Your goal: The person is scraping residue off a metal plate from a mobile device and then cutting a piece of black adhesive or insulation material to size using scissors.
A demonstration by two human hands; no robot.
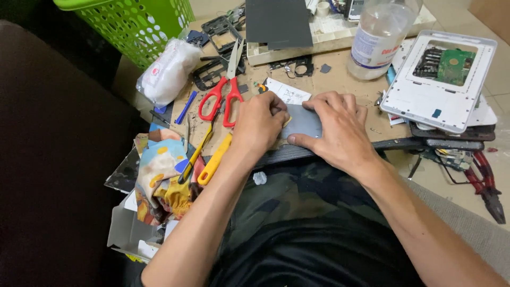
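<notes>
A flat grey phone-like slab (304, 121) lies on the brown work board (340, 85) at its near edge. My right hand (336, 126) presses down on the slab's right part, with fingers spread over its top and thumb along its lower edge. My left hand (258, 123) is closed at the slab's left edge, pinching something small that I cannot make out. Red-handled scissors (223, 90) lie just left of my left hand.
A white device frame (441, 79) with a green circuit board rests at the right, a clear plastic bottle (380, 37) behind. A green perforated basket (133, 24), a white bag (167, 72), yellow-handled tools (210, 159), colourful cloth (156, 175) and red pliers (486, 183) surround the board.
</notes>
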